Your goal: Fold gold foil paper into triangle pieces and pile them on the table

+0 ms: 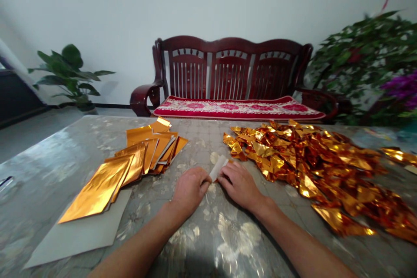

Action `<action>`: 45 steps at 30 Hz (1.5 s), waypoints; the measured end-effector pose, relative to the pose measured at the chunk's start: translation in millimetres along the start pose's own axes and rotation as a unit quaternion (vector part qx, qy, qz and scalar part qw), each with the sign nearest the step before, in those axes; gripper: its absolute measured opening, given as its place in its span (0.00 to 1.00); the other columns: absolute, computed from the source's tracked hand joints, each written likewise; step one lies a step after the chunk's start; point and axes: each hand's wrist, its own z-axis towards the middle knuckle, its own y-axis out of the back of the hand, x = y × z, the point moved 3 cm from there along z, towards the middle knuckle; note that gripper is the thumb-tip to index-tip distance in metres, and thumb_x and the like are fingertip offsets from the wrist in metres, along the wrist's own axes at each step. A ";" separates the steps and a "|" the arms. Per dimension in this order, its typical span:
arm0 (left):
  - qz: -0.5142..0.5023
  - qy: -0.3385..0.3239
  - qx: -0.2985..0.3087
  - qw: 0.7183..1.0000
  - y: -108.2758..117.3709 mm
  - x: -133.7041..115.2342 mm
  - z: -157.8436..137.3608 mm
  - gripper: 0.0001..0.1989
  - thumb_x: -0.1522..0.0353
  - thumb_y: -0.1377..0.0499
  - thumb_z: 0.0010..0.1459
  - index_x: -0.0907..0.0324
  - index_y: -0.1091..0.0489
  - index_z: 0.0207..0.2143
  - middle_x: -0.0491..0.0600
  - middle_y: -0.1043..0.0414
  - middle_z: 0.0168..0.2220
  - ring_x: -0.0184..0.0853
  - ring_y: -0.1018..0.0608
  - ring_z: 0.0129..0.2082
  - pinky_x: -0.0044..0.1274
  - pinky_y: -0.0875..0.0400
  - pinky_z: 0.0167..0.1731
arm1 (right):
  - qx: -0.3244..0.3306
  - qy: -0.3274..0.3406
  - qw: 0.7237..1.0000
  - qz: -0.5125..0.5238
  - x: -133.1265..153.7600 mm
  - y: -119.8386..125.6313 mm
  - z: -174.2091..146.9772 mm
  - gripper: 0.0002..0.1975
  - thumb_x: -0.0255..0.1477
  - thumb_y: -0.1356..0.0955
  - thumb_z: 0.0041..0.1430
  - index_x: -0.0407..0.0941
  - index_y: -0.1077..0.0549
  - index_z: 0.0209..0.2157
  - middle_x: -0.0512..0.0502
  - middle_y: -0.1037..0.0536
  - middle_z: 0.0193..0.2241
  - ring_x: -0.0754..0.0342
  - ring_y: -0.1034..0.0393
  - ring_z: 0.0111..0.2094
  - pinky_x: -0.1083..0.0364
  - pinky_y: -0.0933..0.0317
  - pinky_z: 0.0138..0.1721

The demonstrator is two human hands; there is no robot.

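Observation:
Between my two hands, near the middle of the table, is a small folded sheet of gold foil paper [219,168] with its white back showing. My left hand [193,186] pinches its left edge with thumb and fingertips. On the other side, my right hand [240,182] has its fingers closed on the right edge, where a bit of gold shows. To the left lies a fanned stack of flat gold foil sheets [100,186], partly over a pale sheet [81,236]. A large heap of folded gold foil pieces [293,152] spreads over the right side.
The table [169,243] has a glossy, flower-patterned cover. Behind it stands a dark red wooden bench [230,69] with a red and white seat cover [241,107]. Leafy plants [70,74] stand at the left and right. A dark object [5,182] lies at the left edge.

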 end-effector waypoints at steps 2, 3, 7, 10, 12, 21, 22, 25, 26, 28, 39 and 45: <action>0.002 0.004 0.003 1.000 -0.1 -0.2 0.1 0.07 0.72 0.42 0.60 0.55 0.24 0.32 0.46 0.25 0.34 0.34 0.24 0.38 0.23 0.35 0.40 | 0.001 -0.004 1.000 -0.002 -0.7 -1.2 0.3 0.06 0.28 0.32 0.65 0.45 0.29 0.31 0.48 0.25 0.34 0.51 0.36 0.39 0.53 0.46 0.40; 0.003 0.007 0.006 1.000 -0.1 -0.5 0.3 0.07 0.72 0.42 0.60 0.55 0.24 0.32 0.46 0.25 0.34 0.34 0.24 0.38 0.23 0.35 0.41 | 0.003 -0.005 1.000 -0.004 -0.9 -1.7 0.4 0.06 0.28 0.32 0.65 0.45 0.29 0.31 0.48 0.25 0.34 0.51 0.35 0.39 0.53 0.46 0.40; 0.017 0.020 0.014 1.000 0.2 -2.3 1.1 0.07 0.71 0.42 0.60 0.55 0.23 0.32 0.46 0.24 0.35 0.35 0.24 0.39 0.24 0.35 0.41 | 0.005 -0.009 1.000 -0.010 -0.9 -2.4 1.5 0.06 0.28 0.33 0.65 0.45 0.29 0.31 0.49 0.24 0.33 0.51 0.35 0.38 0.53 0.47 0.39; 0.028 0.027 0.014 0.999 1.3 -4.1 1.9 0.06 0.71 0.41 0.59 0.56 0.24 0.32 0.47 0.24 0.35 0.35 0.24 0.39 0.24 0.35 0.40 | -0.001 -0.011 1.000 -0.014 -1.1 -2.8 2.5 0.06 0.28 0.33 0.65 0.45 0.29 0.31 0.49 0.24 0.33 0.51 0.35 0.38 0.53 0.47 0.39; 0.031 0.027 0.015 0.999 1.8 -5.4 2.2 0.06 0.72 0.41 0.59 0.56 0.24 0.32 0.47 0.24 0.35 0.35 0.24 0.39 0.24 0.35 0.40 | -0.002 -0.014 1.000 -0.018 -1.2 -3.4 3.1 0.06 0.28 0.33 0.65 0.45 0.29 0.31 0.49 0.24 0.33 0.51 0.35 0.38 0.53 0.48 0.39; 0.047 0.009 0.022 0.999 1.9 -8.5 0.5 0.07 0.71 0.41 0.60 0.56 0.24 0.32 0.47 0.23 0.36 0.35 0.24 0.39 0.25 0.35 0.42 | 0.016 -0.028 0.999 -0.024 0.5 -2.6 4.3 0.05 0.28 0.32 0.63 0.46 0.30 0.32 0.49 0.23 0.35 0.51 0.35 0.38 0.53 0.49 0.38; 0.050 0.006 0.022 0.998 1.8 -8.4 0.1 0.06 0.71 0.41 0.60 0.56 0.24 0.32 0.47 0.23 0.36 0.35 0.24 0.39 0.25 0.35 0.42 | 0.017 -0.030 0.999 -0.023 0.4 -2.7 4.4 0.05 0.28 0.32 0.63 0.46 0.30 0.32 0.49 0.23 0.35 0.51 0.35 0.38 0.53 0.50 0.38; 0.060 -0.005 0.023 0.998 1.1 -8.0 -1.2 0.07 0.71 0.42 0.61 0.56 0.24 0.32 0.47 0.23 0.36 0.36 0.23 0.40 0.26 0.35 0.43 | 0.019 -0.035 0.999 -0.018 -0.4 -3.4 5.0 0.05 0.28 0.32 0.63 0.45 0.30 0.32 0.49 0.23 0.34 0.51 0.34 0.38 0.53 0.49 0.38; 0.062 -0.008 0.021 0.998 1.0 -8.0 -1.4 0.07 0.70 0.42 0.61 0.56 0.24 0.33 0.47 0.23 0.36 0.36 0.24 0.40 0.26 0.35 0.43 | 0.018 -0.035 0.999 -0.017 -0.6 -3.6 5.1 0.05 0.28 0.32 0.63 0.46 0.30 0.32 0.49 0.23 0.34 0.51 0.34 0.38 0.53 0.49 0.38; 0.058 -0.008 0.021 0.998 0.7 -7.9 -1.2 0.07 0.70 0.41 0.61 0.55 0.24 0.33 0.47 0.23 0.36 0.36 0.24 0.40 0.26 0.36 0.44 | 0.018 -0.037 0.999 -0.016 -1.3 -3.9 5.3 0.04 0.29 0.31 0.63 0.46 0.29 0.32 0.49 0.23 0.34 0.51 0.34 0.38 0.53 0.49 0.38; 0.038 0.115 -0.012 0.993 -0.7 0.8 14.9 0.05 0.67 0.39 0.56 0.53 0.22 0.33 0.47 0.23 0.36 0.38 0.24 0.41 0.28 0.36 0.43 | 0.019 -0.014 0.999 0.029 -2.7 -2.9 3.4 0.04 0.30 0.31 0.64 0.46 0.28 0.34 0.49 0.24 0.36 0.50 0.35 0.40 0.53 0.48 0.40; 0.038 0.135 0.001 0.990 -2.2 4.2 17.7 0.05 0.64 0.36 0.54 0.53 0.22 0.34 0.47 0.24 0.37 0.40 0.24 0.42 0.30 0.37 0.44 | 0.015 -0.010 0.999 0.038 -3.4 -2.2 2.1 0.05 0.30 0.31 0.64 0.45 0.28 0.34 0.49 0.24 0.35 0.51 0.35 0.40 0.53 0.47 0.40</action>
